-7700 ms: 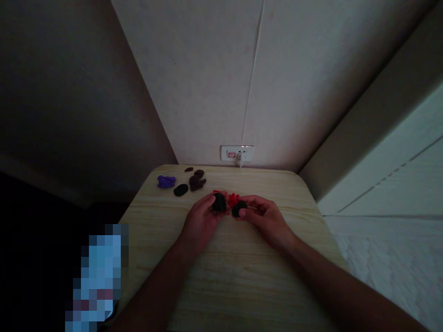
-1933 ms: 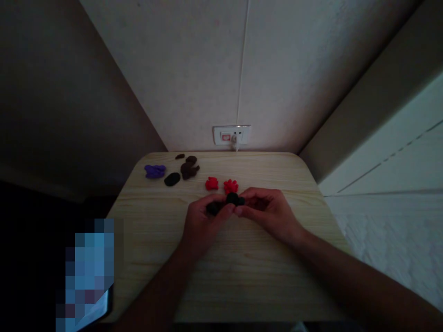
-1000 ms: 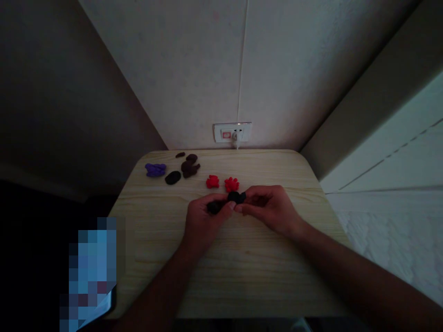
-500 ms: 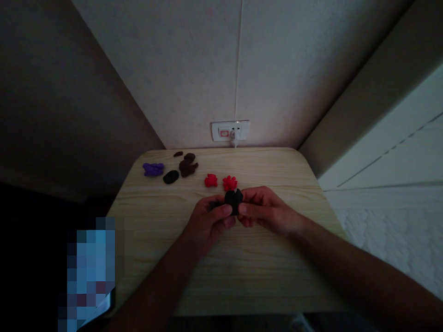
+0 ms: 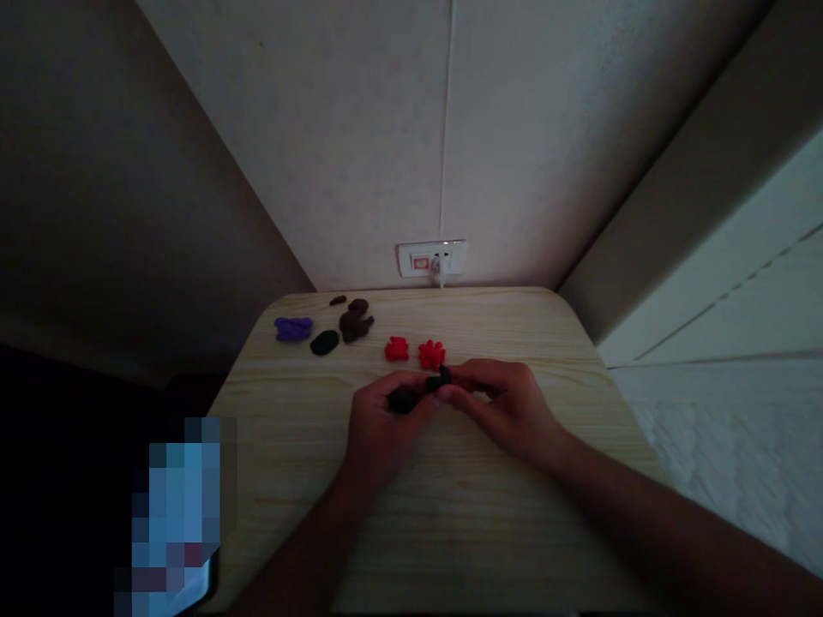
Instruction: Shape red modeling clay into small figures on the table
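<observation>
My left hand (image 5: 386, 420) and my right hand (image 5: 501, 407) meet above the wood-grain table (image 5: 489, 334), pinching dark modelling clay between them. A black lump (image 5: 404, 400) sits in the left fingers, and a smaller black piece (image 5: 438, 380) shows at the join of both hands. Whether these pieces are joined is hidden by my fingers. Just beyond my fingertips lie two red clay shapes, one (image 5: 397, 349) to the left of the other (image 5: 431, 354). Neither hand touches them.
At the far left of the table lie a purple clay piece (image 5: 293, 329), a flat black oval (image 5: 324, 343), a brown clump (image 5: 355, 324) and a small brown bit (image 5: 338, 301). A wall socket (image 5: 430, 259) sits above the back edge. A pixelated blue patch (image 5: 177, 514) covers the lower left.
The black clay, bunched between my hands half a second ago, now appears drawn out sideways. My hands have moved slightly apart, and the view has shifted a little.
</observation>
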The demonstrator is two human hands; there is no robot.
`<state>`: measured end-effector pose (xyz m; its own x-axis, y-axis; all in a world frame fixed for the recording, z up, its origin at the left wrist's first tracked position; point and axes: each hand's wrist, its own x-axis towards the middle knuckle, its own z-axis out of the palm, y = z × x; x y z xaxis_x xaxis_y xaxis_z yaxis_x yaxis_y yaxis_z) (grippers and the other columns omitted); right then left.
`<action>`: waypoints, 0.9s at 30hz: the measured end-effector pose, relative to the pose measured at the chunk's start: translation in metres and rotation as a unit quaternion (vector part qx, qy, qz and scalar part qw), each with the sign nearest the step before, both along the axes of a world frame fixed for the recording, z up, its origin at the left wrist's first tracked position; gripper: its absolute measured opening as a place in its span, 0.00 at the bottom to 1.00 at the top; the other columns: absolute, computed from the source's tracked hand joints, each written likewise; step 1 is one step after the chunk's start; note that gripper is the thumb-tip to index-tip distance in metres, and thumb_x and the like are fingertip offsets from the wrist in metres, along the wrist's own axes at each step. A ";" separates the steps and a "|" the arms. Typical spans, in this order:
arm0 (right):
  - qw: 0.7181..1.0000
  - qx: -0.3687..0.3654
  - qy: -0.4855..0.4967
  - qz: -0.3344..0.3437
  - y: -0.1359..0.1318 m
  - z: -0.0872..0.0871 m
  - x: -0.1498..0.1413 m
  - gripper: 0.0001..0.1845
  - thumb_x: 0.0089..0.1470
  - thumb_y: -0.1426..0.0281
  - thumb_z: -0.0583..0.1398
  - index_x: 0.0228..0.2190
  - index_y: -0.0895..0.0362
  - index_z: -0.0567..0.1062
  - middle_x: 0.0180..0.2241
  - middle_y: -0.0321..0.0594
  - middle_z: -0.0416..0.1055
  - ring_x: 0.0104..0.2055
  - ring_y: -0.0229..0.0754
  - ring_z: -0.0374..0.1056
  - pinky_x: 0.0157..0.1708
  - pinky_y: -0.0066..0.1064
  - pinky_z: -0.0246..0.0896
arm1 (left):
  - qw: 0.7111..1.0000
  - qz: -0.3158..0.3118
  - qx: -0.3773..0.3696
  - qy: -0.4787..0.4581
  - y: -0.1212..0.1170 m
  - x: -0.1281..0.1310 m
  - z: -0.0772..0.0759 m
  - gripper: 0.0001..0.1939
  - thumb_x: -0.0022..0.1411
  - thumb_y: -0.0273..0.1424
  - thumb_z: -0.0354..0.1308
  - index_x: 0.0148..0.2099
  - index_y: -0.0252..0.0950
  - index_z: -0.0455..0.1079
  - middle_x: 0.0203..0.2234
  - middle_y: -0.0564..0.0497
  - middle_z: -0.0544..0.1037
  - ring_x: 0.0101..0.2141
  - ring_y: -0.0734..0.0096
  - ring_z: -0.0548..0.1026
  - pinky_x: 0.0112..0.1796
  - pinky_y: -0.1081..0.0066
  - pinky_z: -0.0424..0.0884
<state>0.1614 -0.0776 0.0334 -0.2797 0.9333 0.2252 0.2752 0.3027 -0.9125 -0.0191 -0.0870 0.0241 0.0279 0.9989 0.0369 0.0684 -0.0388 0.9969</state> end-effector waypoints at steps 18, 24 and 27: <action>0.999 -0.041 0.013 -0.008 0.004 -0.007 -0.004 0.15 0.62 0.58 0.61 0.36 0.57 0.80 0.29 0.41 0.77 0.29 0.41 0.71 0.27 0.29 0.64 | 0.942 0.180 0.034 0.282 0.023 -0.045 -0.015 0.10 0.63 0.38 0.58 0.39 0.36 0.75 0.34 0.47 0.79 0.36 0.61 0.76 0.40 0.64 0.69; 1.000 0.000 0.006 -0.001 0.002 -0.010 -0.007 0.12 0.60 0.61 0.63 0.37 0.57 0.81 0.30 0.41 0.78 0.30 0.40 0.72 0.29 0.30 0.66 | 0.897 0.231 0.131 0.353 0.018 -0.039 -0.005 0.14 0.63 0.36 0.58 0.47 0.35 0.77 0.45 0.41 0.73 0.49 0.53 0.73 0.53 0.56 0.67; 0.998 0.019 0.027 -0.050 0.006 -0.014 -0.007 0.12 0.58 0.61 0.65 0.36 0.56 0.82 0.31 0.42 0.79 0.30 0.41 0.72 0.30 0.31 0.67 | 0.939 0.172 0.144 0.261 0.012 -0.025 0.008 0.12 0.62 0.37 0.61 0.44 0.36 0.76 0.40 0.45 0.75 0.40 0.61 0.75 0.45 0.61 0.72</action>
